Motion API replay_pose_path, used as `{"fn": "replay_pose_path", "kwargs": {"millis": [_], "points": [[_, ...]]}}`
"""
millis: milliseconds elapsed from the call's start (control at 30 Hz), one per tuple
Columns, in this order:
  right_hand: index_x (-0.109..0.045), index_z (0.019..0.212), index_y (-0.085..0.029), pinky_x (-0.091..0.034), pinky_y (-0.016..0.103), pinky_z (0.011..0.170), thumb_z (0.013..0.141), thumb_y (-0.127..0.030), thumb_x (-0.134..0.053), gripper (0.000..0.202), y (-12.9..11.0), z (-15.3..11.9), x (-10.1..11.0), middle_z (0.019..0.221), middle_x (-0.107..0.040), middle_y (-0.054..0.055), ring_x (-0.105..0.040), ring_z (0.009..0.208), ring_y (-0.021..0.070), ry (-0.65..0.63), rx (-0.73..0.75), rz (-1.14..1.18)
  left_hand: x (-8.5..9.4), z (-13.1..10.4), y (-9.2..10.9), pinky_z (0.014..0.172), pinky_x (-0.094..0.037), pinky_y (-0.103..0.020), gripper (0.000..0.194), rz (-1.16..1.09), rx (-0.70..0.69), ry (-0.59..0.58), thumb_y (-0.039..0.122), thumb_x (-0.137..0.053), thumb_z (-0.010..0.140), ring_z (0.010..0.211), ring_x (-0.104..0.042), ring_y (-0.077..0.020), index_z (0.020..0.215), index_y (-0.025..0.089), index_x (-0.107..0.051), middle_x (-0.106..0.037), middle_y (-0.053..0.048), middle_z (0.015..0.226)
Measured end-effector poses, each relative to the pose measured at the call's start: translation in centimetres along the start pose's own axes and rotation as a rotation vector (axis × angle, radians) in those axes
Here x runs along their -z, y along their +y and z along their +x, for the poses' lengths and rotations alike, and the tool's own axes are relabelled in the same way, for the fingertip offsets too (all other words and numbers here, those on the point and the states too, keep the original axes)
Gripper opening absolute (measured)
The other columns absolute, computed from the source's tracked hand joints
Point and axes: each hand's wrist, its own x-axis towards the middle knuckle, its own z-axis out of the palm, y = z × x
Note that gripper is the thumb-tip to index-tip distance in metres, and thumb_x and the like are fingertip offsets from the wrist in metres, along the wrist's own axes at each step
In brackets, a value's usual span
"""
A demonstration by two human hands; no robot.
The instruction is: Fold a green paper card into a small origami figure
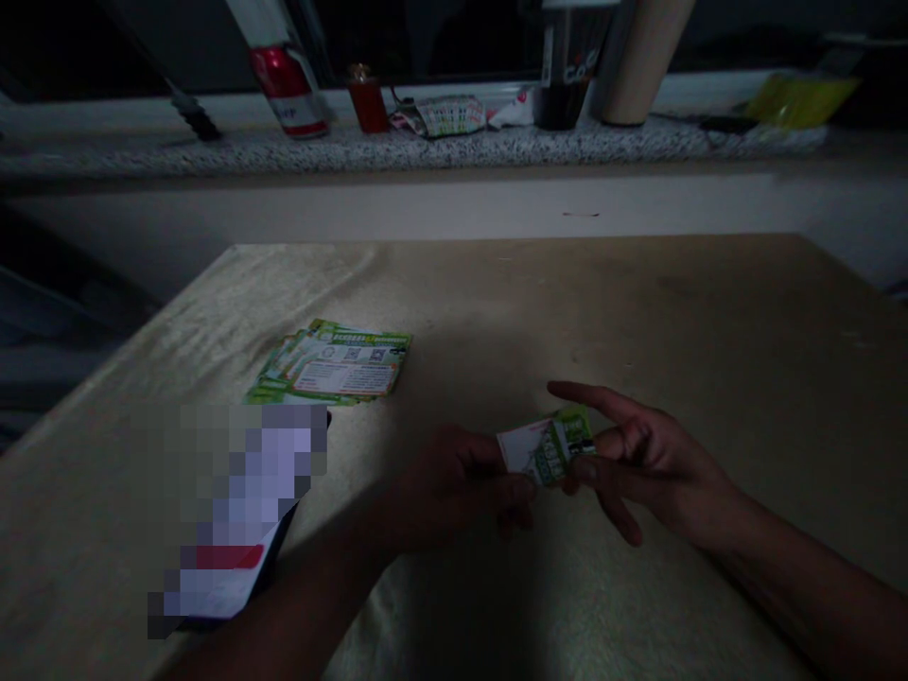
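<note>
A small green and white printed paper, which looks folded, is held between my two hands above the table. My left hand pinches its left end, thumb along the lower edge. At the right end, my right hand grips it between thumb and fingers, with the index finger stretched out above. A fanned pile of green and white printed cards lies on the table to the left, beyond my left hand.
A phone with a blurred screen lies beside my left forearm on the table. Behind, a speckled sill bears a red and white can, a small red bottle, a crumpled wrapper, a dark cup and a beige cylinder.
</note>
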Motion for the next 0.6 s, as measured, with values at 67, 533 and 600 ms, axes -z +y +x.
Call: {"fn": "replay_pose_path", "kwargs": {"millis": [67,533,600], "points": [[-0.032,0.154,-0.021,-0.046,0.018,0.045,0.094,-0.023,-0.07,0.071,0.1,-0.2,0.1,0.072,-0.076,-0.002,-0.063,0.038,0.0072,-0.016,-0.012,0.01,0.1,-0.1,0.0,0.058,-0.051,-0.019,0.021,-0.014,0.007,-0.014,0.031,-0.074,0.088,0.058,-0.064,-0.0087,0.08,0.011,-0.077,-0.072,-0.003,0.068],[-0.071,0.114,-0.021,-0.058,0.019,0.062,0.084,-0.014,-0.079,0.033,0.6,0.6,-0.5,0.082,-0.075,-0.001,-0.069,0.067,0.0098,-0.074,0.131,0.021,0.0,-0.3,0.1,0.06,-0.05,-0.021,0.023,0.044,0.025,0.057,0.034,-0.074,0.086,0.058,-0.062,-0.0097,0.082,0.012,-0.076,-0.072,-0.003,0.069],[-0.075,0.094,-0.018,-0.057,0.02,0.062,0.079,-0.013,-0.083,0.018,0.7,0.8,-0.9,0.077,-0.075,0.0,-0.069,0.066,0.0106,-0.001,0.105,-0.024,-0.3,-0.3,0.2,0.059,-0.048,-0.02,0.024,0.094,0.025,0.054,0.035,-0.072,0.087,0.057,-0.061,-0.0096,0.081,0.012,-0.077,-0.071,-0.002,0.067]]}}
